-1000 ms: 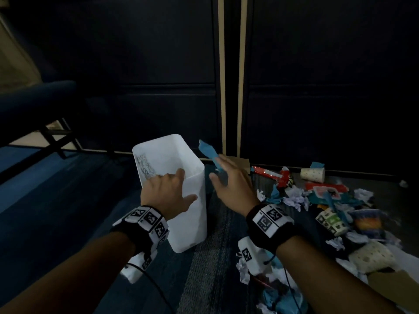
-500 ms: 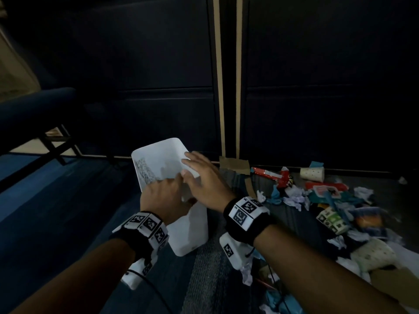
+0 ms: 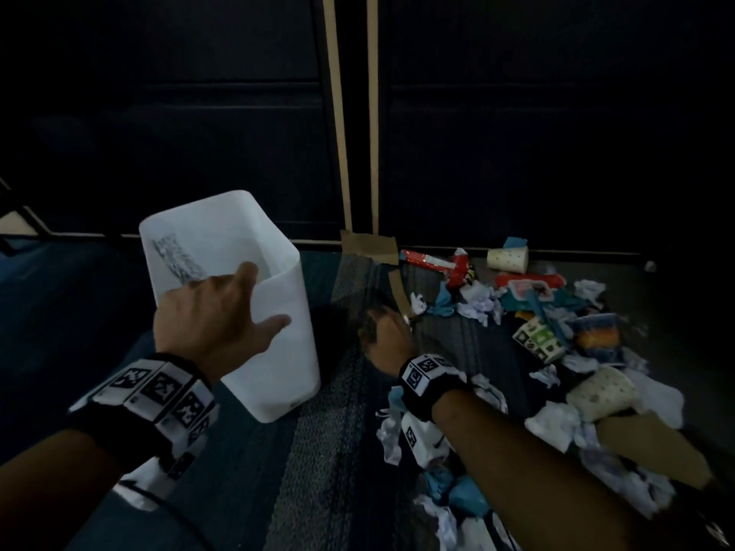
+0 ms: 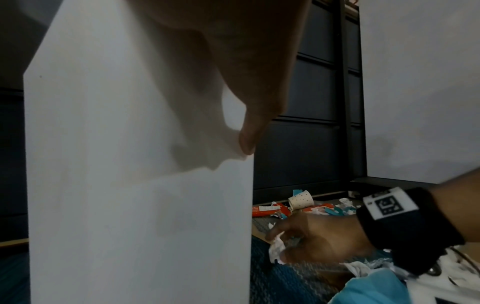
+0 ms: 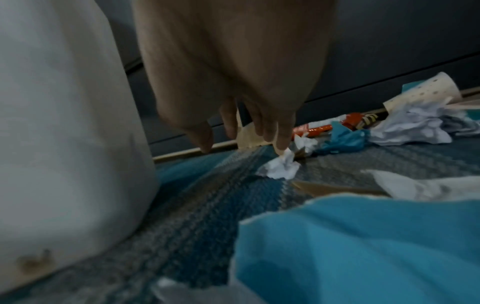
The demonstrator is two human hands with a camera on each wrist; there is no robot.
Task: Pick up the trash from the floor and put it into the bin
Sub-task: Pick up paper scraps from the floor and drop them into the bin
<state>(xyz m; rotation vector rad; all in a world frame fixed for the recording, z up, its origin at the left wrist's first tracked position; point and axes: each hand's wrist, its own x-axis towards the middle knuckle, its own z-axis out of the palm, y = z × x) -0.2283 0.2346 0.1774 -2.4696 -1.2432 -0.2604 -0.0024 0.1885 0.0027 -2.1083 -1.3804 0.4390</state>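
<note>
The white plastic bin point(image 3: 274, 344) stands upright on the blue-grey carpet point(image 3: 318, 451), near a dark panelled wall point(image 3: 517, 133). The left hand point(image 3: 210, 316) grips the bin's near rim: the fingers hook over the edge into the opening, and the thumb lies stretched along the outer wall. In the left wrist view the thumb tip presses against the bin's corner.

The right hand point(image 3: 384, 332) is low over the carpet, just to the right of the bin. In the right wrist view its fingers point(image 5: 281, 131) point down, loosely spread, and one fingertip touches a small crumpled white paper scrap point(image 5: 281, 167) lying on the carpet; nothing is clasped in that hand.

The rest of the trash lies on the floor to the right of the bin: a red wrapper point(image 3: 433, 262) by the wall, a dotted paper cup point(image 3: 509, 258) on its side, a printed paper cup point(image 3: 539, 340), another pale cup point(image 3: 602, 391) nearer the person, crumpled blue paper point(image 3: 463, 495) below the right forearm, and white paper wads scattered among them. A strip of brown tape point(image 3: 370, 248) sits at the wall's foot.
</note>
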